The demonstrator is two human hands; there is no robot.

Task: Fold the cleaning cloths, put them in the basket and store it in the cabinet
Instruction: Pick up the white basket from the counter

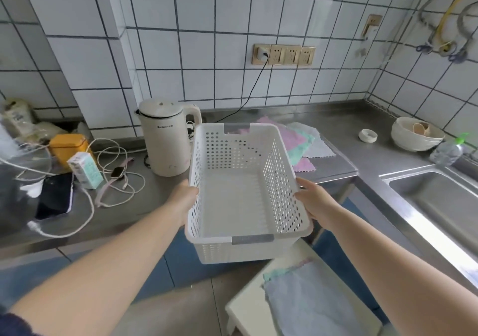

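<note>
white perforated basket [232,201], pink-and-teal cloths [300,141]

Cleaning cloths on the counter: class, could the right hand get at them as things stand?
Probably not yet. The right hand and left hand both grip the empty basket, which is held between the person and the cloths.

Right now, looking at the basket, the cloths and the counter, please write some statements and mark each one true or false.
1. Both hands hold the basket, the left hand and right hand on opposite sides. True.
2. The basket already contains cloths. False: it is empty.
3. Cloths lie spread on the counter behind the basket. True.
4. The kettle stands in the sink. False: it stands on the counter, left of the basket.
5. A bowl sits near the corner. True.
</note>
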